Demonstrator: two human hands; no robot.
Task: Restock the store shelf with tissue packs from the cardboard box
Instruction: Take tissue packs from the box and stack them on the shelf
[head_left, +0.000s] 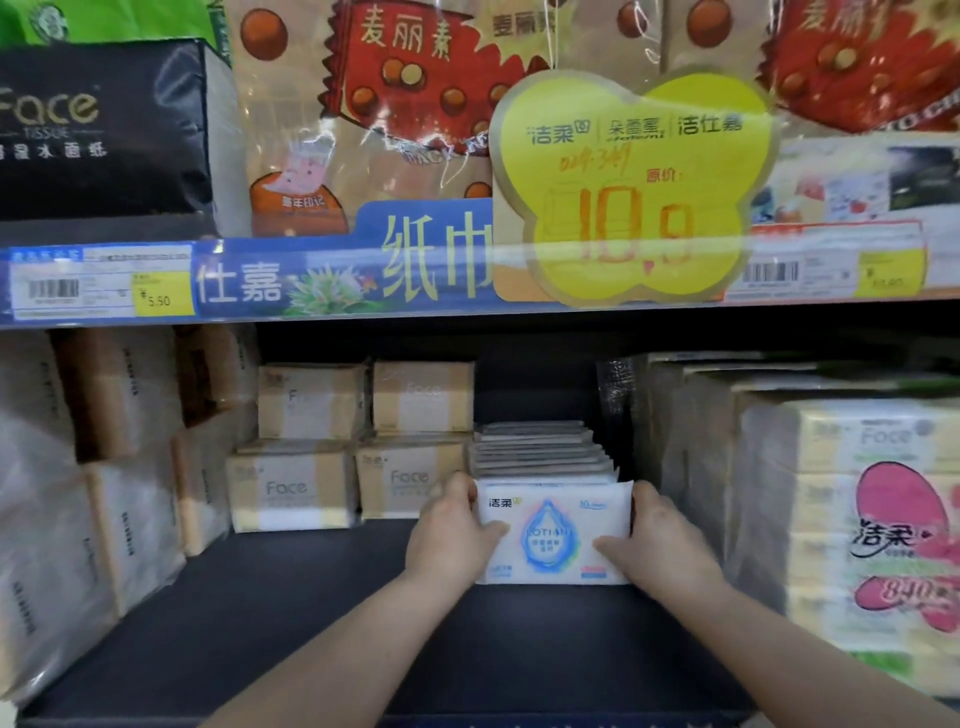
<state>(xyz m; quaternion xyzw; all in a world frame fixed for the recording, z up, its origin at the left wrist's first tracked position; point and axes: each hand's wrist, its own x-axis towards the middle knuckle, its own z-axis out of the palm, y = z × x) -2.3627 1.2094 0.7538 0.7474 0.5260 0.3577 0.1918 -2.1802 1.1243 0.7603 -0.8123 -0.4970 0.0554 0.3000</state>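
Store shelf (291, 613) partly restocked: left hand (451, 535) and right hand (655, 535) grip the front tissue pack (551, 530) of a standing row (540, 447); box unseen.

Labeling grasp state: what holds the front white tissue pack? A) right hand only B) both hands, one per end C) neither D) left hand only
B: the left hand and the right hand each grip one end of the white tissue pack.
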